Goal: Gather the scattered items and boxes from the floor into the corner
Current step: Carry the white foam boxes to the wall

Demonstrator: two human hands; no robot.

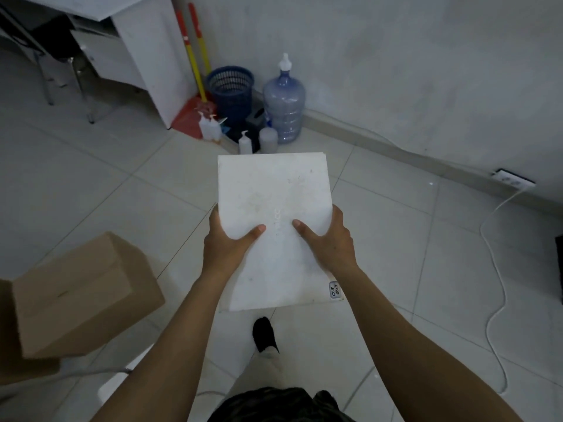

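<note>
A person steps forward on a black-socked foot (pixel 265 333) across a glossy pale tiled floor (pixel 396 239), carrying a flat white box (pixel 274 190) at arm's length above the tiles, well short of the corner. The left hand (pixel 227 245) and right hand (pixel 332 243) grip its near half from either side, thumbs pressed flat on the lid and fingers (pixel 337 215) wrapped over the edges and out of sight beneath. The box is square-cornered rigid card, matt and scuffed, with a faint embossed word down the middle and a small handwritten label (pixel 334 290) at its near right corner.

The step in hand appears to be the carry. The next move would call for lowering the box level beside the things already in the corner without knocking the light bottles over. A plain brown cardboard box (pixel 82 293), taped along its top, sits on the floor to the left, seemingly yet to be gathered.

Ahead, the corner holds white plastic pump bottles (pixel 245 143), a grey canister (pixel 268 139), a ribbed translucent blue water jug (pixel 284 108), a blue mesh basket (pixel 230 88) and a red dustpan (pixel 190 118) with red-and-yellow handles (pixel 192 56), beside a white table (pixel 146 50).
</note>
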